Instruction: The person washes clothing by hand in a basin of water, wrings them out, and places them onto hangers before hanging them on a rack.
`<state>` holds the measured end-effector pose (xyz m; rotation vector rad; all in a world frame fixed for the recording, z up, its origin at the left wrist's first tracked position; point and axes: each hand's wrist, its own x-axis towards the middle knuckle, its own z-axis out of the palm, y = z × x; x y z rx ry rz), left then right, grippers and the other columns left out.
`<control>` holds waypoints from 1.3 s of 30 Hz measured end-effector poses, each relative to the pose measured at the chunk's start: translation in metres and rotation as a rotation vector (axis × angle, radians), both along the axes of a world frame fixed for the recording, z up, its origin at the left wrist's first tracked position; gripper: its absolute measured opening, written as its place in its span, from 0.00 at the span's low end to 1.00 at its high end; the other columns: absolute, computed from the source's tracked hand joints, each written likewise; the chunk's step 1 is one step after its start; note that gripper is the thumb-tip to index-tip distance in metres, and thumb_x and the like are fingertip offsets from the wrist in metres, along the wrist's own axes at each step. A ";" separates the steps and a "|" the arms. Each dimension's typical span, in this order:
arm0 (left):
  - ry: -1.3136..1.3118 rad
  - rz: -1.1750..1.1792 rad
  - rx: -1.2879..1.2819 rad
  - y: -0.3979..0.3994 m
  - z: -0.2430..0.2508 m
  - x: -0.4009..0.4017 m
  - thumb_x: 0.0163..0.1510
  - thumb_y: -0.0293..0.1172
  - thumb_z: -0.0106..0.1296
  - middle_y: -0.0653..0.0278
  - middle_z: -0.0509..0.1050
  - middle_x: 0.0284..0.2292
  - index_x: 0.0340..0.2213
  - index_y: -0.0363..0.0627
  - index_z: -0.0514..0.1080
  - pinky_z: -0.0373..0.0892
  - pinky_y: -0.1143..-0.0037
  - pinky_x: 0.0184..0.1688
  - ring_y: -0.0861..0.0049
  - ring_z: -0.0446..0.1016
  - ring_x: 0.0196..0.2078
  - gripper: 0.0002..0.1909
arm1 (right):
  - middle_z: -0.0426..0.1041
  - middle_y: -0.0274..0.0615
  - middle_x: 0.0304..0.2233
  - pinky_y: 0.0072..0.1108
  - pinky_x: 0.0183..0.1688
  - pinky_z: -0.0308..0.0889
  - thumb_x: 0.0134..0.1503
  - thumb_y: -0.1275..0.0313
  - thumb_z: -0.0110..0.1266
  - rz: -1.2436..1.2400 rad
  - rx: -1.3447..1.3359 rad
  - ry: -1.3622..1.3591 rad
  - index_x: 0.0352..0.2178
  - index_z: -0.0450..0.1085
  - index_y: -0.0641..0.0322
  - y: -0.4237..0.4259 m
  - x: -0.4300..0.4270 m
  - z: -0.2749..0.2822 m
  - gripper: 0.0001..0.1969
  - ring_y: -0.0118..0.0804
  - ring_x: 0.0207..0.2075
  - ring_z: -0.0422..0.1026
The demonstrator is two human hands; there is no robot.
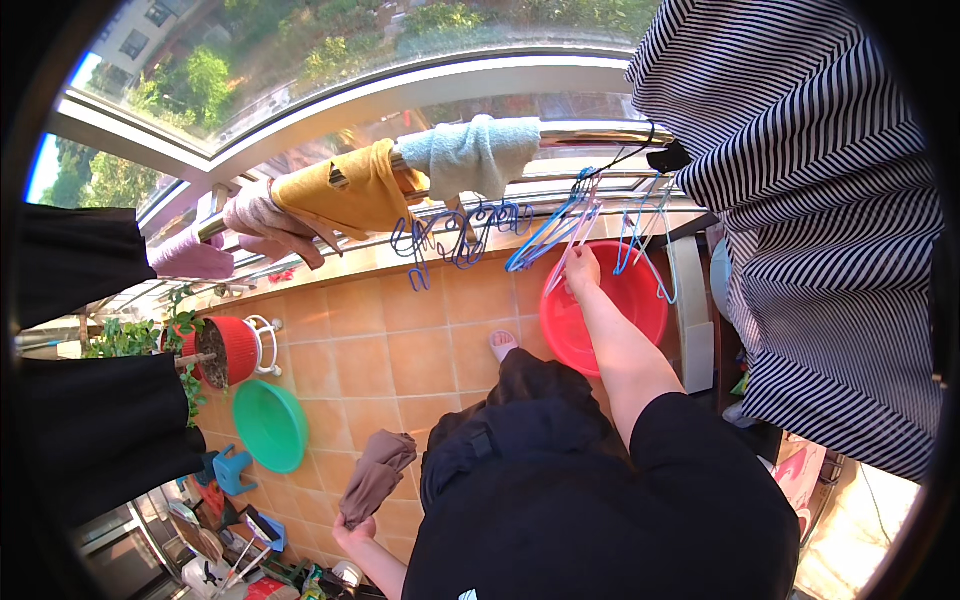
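My left hand [355, 531] is closed on one end of a bunched brown cloth garment [376, 474], low at the left above the tiled floor. On the right, my right hand [582, 270] reaches over a red plastic basin [615, 330] and grips a pink clothes hanger [556, 276]. Blue hangers [536, 244] hang just left of that hand, and pale hangers [670, 262] hang right of it. Further left, several dark blue hangers [480, 232] hang below the metal rail [596, 135]. A light blue towel [472, 154] and a yellow cloth [337, 184] lie over the rail.
Striped fabric [817, 225] hangs at the right and dark garments [97, 427] at the left. On the floor are a green basin [270, 426], a red plant pot [234, 349] on a white stand and a blue stool [234, 471]. Windows run behind the rail.
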<state>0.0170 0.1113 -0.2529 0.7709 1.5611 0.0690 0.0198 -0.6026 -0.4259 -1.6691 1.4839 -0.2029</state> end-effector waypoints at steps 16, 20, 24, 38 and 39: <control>-0.047 0.052 -0.029 0.004 0.007 0.006 0.50 0.33 0.44 0.61 0.71 0.49 0.47 0.44 0.69 0.63 0.63 0.51 0.66 0.68 0.53 0.21 | 0.73 0.60 0.31 0.42 0.40 0.65 0.59 0.60 0.38 -0.167 -0.163 0.048 0.38 0.66 0.63 0.026 0.021 0.069 0.17 0.61 0.35 0.72; -0.006 0.003 -0.023 -0.006 0.009 0.023 0.50 0.32 0.44 0.62 0.71 0.49 0.46 0.45 0.70 0.63 0.63 0.51 0.66 0.68 0.53 0.21 | 0.73 0.60 0.31 0.44 0.38 0.64 0.60 0.60 0.37 -0.247 -0.268 -0.021 0.37 0.65 0.63 0.028 0.019 0.089 0.17 0.62 0.35 0.71; 0.019 -0.085 0.019 -0.016 0.006 0.039 0.50 0.32 0.42 0.60 0.72 0.48 0.45 0.43 0.70 0.65 0.63 0.51 0.64 0.69 0.52 0.20 | 0.73 0.61 0.31 0.45 0.38 0.64 0.60 0.60 0.37 -0.247 -0.256 0.009 0.34 0.64 0.63 0.049 0.008 0.103 0.16 0.63 0.35 0.71; -0.322 -0.758 -0.108 -0.053 -0.018 0.116 0.61 0.35 0.36 0.48 0.66 0.52 0.50 0.31 0.62 0.64 0.59 0.56 0.58 0.67 0.53 0.21 | 0.72 0.57 0.27 0.40 0.29 0.65 0.61 0.66 0.44 -0.013 -0.422 -0.149 0.36 0.64 0.59 0.216 -0.135 0.173 0.09 0.58 0.30 0.72; -0.328 -0.764 -0.117 -0.049 -0.023 0.120 0.61 0.35 0.36 0.48 0.66 0.52 0.50 0.31 0.62 0.64 0.59 0.56 0.58 0.67 0.53 0.21 | 0.72 0.56 0.26 0.38 0.28 0.65 0.61 0.68 0.45 -0.005 -0.456 -0.205 0.36 0.65 0.59 0.229 -0.142 0.185 0.07 0.57 0.29 0.72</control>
